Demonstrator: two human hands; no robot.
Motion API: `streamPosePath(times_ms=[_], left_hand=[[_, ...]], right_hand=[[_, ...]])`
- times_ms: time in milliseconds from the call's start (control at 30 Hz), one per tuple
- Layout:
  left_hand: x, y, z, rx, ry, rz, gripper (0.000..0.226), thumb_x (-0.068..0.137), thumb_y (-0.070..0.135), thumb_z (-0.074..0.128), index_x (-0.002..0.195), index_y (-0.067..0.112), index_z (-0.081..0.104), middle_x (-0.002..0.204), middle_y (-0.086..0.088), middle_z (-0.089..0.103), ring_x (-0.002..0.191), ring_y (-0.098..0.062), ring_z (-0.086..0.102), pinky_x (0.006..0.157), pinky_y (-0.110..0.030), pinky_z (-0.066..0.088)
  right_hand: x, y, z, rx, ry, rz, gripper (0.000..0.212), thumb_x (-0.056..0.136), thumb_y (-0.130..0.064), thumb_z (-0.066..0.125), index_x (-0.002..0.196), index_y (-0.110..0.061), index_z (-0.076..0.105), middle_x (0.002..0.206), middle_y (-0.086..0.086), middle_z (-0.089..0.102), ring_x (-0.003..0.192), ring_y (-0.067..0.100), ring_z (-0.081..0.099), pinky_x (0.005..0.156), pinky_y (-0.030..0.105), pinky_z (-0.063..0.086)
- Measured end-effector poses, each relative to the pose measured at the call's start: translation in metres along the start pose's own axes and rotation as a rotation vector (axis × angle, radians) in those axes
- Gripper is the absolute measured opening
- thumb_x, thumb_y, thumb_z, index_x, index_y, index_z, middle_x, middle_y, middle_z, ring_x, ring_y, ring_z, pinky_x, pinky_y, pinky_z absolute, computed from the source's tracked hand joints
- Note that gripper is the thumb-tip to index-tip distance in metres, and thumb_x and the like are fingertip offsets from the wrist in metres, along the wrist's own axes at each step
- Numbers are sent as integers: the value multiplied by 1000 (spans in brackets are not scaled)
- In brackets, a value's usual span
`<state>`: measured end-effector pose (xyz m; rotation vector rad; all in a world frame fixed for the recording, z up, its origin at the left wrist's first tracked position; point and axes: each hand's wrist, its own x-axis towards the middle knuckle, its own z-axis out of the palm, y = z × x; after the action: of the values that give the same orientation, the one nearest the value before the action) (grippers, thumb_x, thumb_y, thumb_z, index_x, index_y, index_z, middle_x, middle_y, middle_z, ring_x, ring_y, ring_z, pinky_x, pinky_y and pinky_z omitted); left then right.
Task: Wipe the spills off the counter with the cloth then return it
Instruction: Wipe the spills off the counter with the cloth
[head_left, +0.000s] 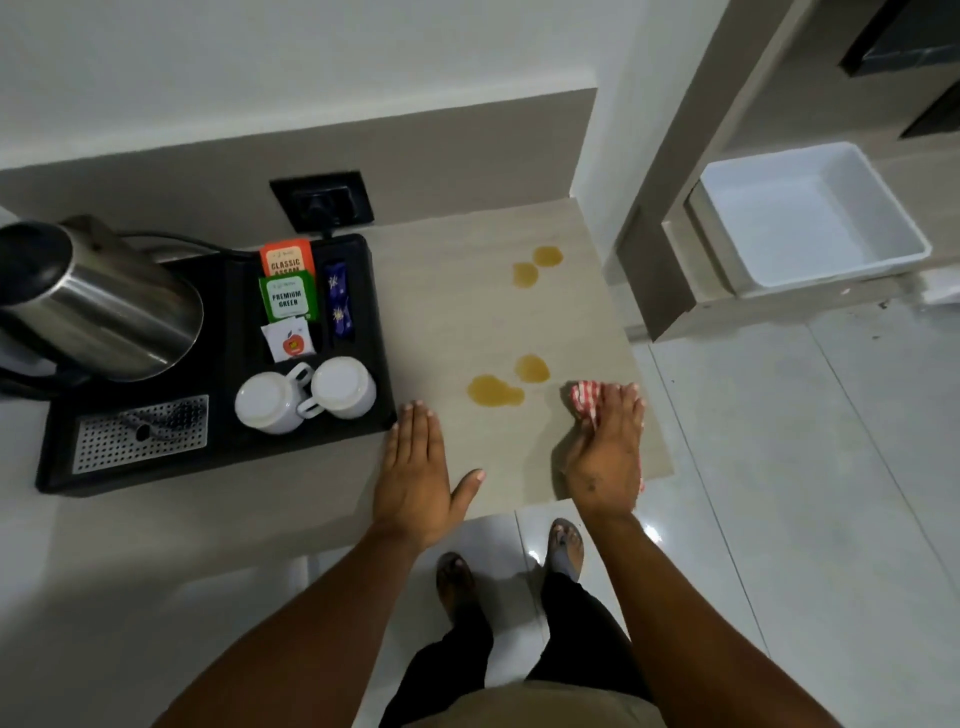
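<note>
The beige counter (467, 322) carries two pairs of amber spills: a far pair (537, 266) near the back wall and a near pair (506, 382) in front of me. A red-and-white checked cloth (583, 400) lies bunched at the counter's right edge, right of the near spills. My right hand (605, 452) presses down on it, fingers over most of the cloth. My left hand (418, 470) rests flat on the counter, fingers apart, holding nothing, just right of the black tray.
A black tray (374, 291) on the left holds a steel kettle (98, 306), tea sachets (287, 296) and two upturned white cups (306, 395). A wall socket (322, 202) sits behind it. A white tub (810, 213) stands on a low shelf at right. Glossy floor and my feet lie below.
</note>
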<state>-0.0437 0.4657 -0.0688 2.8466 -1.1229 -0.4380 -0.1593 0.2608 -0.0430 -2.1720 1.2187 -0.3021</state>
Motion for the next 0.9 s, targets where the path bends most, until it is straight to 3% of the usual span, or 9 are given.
streamPosePath(times_ms=[100, 167, 300, 400, 533, 767, 900], left_hand=[[1, -2, -1, -2, -3, 15, 107, 95, 79, 13, 161, -4, 1, 172, -24, -1, 161, -36, -6, 131, -49, 5], [0, -1, 0, 0, 14, 18, 106, 95, 78, 14, 161, -4, 1, 172, -24, -1, 161, -35, -7, 131, -48, 4], [2, -2, 2, 12, 46, 26, 104, 97, 75, 20, 161, -4, 4, 172, -24, 3, 161, -36, -4, 131, -48, 4], [2, -2, 3, -9, 82, 53, 102, 98, 73, 28, 161, -6, 10, 171, -26, 10, 161, -38, 3, 131, -51, 10], [2, -3, 3, -24, 96, 54, 102, 97, 72, 31, 161, -6, 12, 171, -26, 11, 161, -38, 4, 130, -52, 15], [5, -5, 5, -30, 104, 59, 104, 97, 74, 34, 159, -7, 17, 169, -29, 15, 160, -40, 8, 129, -52, 15], [4, -5, 1, -49, 87, 54, 104, 97, 74, 35, 159, -7, 15, 170, -29, 13, 160, -40, 7, 130, -53, 14]], right_hand=[[18, -1, 10, -187, -13, -21, 59, 105, -44, 24, 154, -12, 20, 165, 14, 16, 152, 32, 7, 124, 46, 6], [41, -6, 14, -243, -37, -54, 59, 106, -45, 16, 154, -13, 21, 165, 13, 14, 153, 32, 4, 124, 49, 5], [84, -20, 23, -307, -88, -158, 51, 105, -32, 26, 152, -14, 29, 164, 11, 21, 152, 33, 8, 124, 49, 5], [69, -7, 17, -306, -129, -239, 52, 102, -24, 33, 154, -14, 28, 164, 10, 23, 153, 31, 9, 124, 45, 4], [53, 14, 5, -326, -133, -218, 52, 102, -27, 33, 152, -12, 32, 162, 11, 28, 152, 31, 13, 124, 46, 7], [191, -39, 18, -294, -93, -227, 52, 91, -6, 38, 143, -8, 42, 155, 18, 37, 148, 38, 20, 122, 44, 7], [188, -48, 24, -291, -151, -328, 54, 95, -12, 37, 149, -13, 37, 160, 13, 31, 151, 33, 14, 123, 39, 3]])
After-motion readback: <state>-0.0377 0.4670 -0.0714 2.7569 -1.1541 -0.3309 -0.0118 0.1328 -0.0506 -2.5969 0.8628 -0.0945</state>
